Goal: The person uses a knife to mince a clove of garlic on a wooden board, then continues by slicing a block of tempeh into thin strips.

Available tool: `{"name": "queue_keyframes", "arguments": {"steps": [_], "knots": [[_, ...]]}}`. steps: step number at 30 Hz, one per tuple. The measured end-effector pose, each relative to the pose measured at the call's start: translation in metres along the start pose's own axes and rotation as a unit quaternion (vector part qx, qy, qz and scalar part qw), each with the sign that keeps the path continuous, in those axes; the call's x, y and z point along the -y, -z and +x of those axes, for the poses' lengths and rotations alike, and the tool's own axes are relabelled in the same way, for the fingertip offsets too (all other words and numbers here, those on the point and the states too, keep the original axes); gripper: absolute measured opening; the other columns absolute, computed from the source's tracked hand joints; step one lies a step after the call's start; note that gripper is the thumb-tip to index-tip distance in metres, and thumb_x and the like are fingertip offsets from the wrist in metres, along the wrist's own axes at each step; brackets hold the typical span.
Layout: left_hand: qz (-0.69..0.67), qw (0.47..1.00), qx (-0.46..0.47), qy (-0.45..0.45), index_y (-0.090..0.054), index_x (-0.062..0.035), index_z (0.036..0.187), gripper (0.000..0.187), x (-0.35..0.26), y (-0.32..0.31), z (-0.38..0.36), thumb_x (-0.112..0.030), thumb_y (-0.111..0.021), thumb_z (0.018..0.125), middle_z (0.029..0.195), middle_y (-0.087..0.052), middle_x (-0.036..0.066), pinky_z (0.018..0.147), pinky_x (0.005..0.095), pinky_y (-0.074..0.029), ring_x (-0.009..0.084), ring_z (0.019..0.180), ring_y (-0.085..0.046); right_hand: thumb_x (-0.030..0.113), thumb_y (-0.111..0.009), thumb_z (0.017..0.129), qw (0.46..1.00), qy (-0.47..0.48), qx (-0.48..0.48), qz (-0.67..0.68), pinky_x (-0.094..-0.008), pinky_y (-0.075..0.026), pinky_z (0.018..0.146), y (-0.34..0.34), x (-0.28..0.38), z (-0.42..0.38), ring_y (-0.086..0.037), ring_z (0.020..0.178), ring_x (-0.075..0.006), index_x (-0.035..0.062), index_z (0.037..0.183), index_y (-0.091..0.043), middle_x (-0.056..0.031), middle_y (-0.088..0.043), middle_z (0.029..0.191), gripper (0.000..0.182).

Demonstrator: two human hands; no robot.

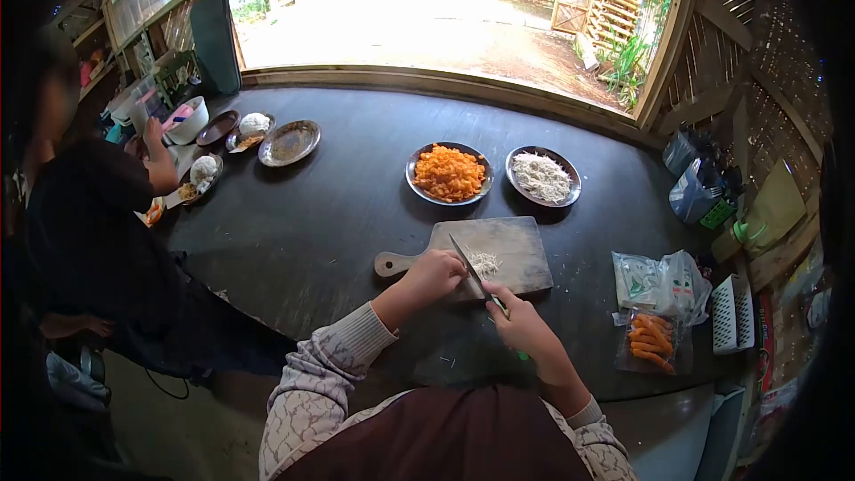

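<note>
My right hand (524, 324) is wrapped round the handle of a kitchen knife (467, 258), its blade pointing away over the wooden cutting board (525, 254). Close against the left side of the blade, my left hand (431, 276) rests on the board with fingers curled together; what they pinch is hidden. A small heap of thin whitish shreds (484, 263) lies on the board beside the blade. Beyond the board stand a plate of chopped orange pieces (449, 173), probably carrot, and a plate of whitish shreds (541, 177).
Whole carrots in a clear bag (651, 339), plastic packets (639, 281) and a white perforated basket (733, 315) sit at the right. On the left, another person (98, 205) stands by plates, one an almost bare plate (289, 142), and a white bucket (189, 120). A window frame (410, 79) borders the table's far side.
</note>
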State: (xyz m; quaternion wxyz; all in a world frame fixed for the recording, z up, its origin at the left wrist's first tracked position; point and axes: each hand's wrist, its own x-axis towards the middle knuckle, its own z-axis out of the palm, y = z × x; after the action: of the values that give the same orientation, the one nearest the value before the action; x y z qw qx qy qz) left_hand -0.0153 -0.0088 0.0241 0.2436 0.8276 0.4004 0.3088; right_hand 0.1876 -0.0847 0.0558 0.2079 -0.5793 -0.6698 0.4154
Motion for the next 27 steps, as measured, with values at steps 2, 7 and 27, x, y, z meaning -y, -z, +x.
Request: {"name": "queue_keyframes", "arguments": {"steps": [2, 7, 27], "knots": [[0.013, 1.000, -0.002, -0.003, -0.071, -0.0004, 0.082, 0.015, 0.003, 0.000, 0.001, -0.006, -0.061, 0.072, 0.087, -0.067, 0.014, 0.078, 0.0384, -0.051, 0.0308, 0.083, -0.064, 0.019, -0.051, 0.093, 1.000, 0.004, -0.007, -0.001, -0.0409, -0.050, 0.068, -0.006, -0.001, 0.004, -0.064, 0.069, -0.0394, 0.0176, 0.131, -0.049, -0.0269, -0.063, 0.079, 0.037], [0.024, 1.000, 0.005, -0.005, -0.071, -0.0009, 0.082, 0.016, 0.004, -0.002, 0.002, -0.006, -0.060, 0.072, 0.089, -0.068, 0.014, 0.080, 0.0386, -0.051, 0.0311, 0.084, -0.064, 0.021, -0.050, 0.096, 0.998, 0.036, -0.044, 0.001, -0.0312, -0.044, 0.045, -0.012, -0.005, 0.013, -0.049, 0.042, -0.0148, 0.0199, 0.132, -0.049, -0.0077, -0.051, 0.054, 0.036], [0.031, 0.999, -0.001, -0.013, -0.071, 0.0006, 0.085, 0.016, 0.004, -0.002, 0.001, -0.003, -0.065, 0.071, 0.090, -0.068, 0.014, 0.077, 0.0349, -0.053, 0.0289, 0.083, -0.066, 0.020, -0.054, 0.093, 0.995, 0.083, -0.061, 0.000, -0.0335, -0.049, 0.072, -0.020, -0.033, 0.023, -0.064, 0.075, -0.0308, 0.0186, 0.130, -0.052, -0.0235, -0.065, 0.089, 0.037]]}}
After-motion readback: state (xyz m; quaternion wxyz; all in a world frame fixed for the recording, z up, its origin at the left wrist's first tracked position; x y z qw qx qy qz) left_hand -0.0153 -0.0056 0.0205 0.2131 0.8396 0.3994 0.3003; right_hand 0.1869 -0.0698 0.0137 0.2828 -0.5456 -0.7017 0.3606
